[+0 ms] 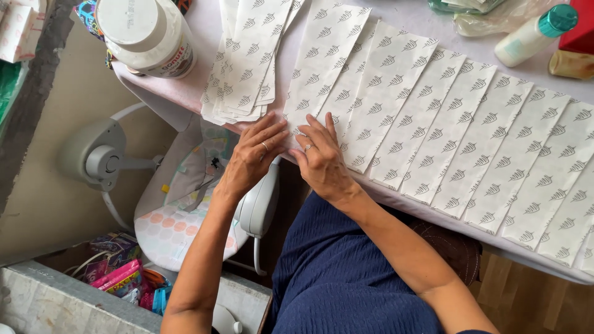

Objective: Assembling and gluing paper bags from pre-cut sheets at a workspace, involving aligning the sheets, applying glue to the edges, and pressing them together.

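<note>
Hands, left and right, side by side, fingers flat on the paper strip.

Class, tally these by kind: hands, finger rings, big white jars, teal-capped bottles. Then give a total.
Hands: 2, the left hand and the right hand
Finger rings: 2, one on each hand
Big white jar: 1
Teal-capped bottle: 1
Total: 6

Only one view logged: my head camera looked steeply down from close above the table edge, tilted clockwise. Both hands, left and right, sat near centre; floor showed at left.
</note>
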